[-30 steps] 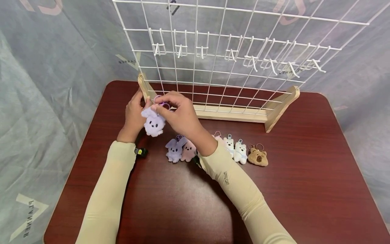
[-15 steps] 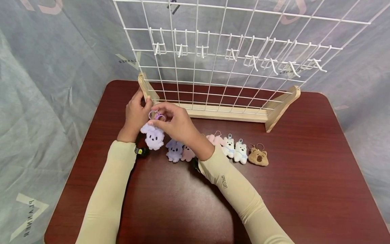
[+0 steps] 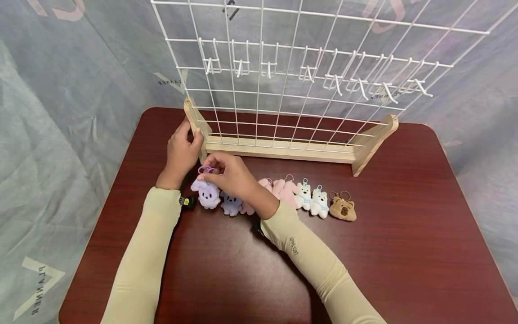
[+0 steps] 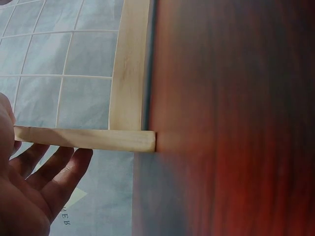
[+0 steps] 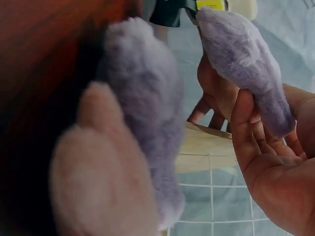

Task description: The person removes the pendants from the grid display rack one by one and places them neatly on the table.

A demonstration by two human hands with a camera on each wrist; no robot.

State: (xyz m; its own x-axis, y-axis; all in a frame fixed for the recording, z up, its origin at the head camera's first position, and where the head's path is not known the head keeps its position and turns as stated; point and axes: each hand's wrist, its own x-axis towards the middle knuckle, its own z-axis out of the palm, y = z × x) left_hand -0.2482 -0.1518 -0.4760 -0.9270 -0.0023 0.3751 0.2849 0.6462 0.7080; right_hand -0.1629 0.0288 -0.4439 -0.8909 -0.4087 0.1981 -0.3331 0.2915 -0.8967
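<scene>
In the head view my right hand (image 3: 229, 176) pinches a lilac plush keychain (image 3: 208, 195) near its top, by the purple ring (image 3: 207, 169). The right wrist view has this plush (image 5: 241, 54) side-on, its lower part between thumb and fingers. My left hand (image 3: 183, 150) holds the left wooden leg (image 3: 195, 117) of a white wire grid rack (image 3: 279, 108). Its fingers (image 4: 64, 172) lie along one side of that wooden leg (image 4: 88, 138) in the left wrist view. Beside the held plush is another lilac plush (image 3: 232, 206), partly covered by my right hand.
Right of it, pink plush keychains (image 3: 284, 191), white bear keychains (image 3: 319, 203) and a brown bear-head keychain (image 3: 343, 209) lie in a row on the dark red table (image 3: 243, 270). Several white hooks (image 3: 308, 72) hang across the grid above.
My right hand has come down and toward me from the rack's left leg, bringing the lilac plush keychain to the left end of the row. The left hand has stayed on the leg.
</scene>
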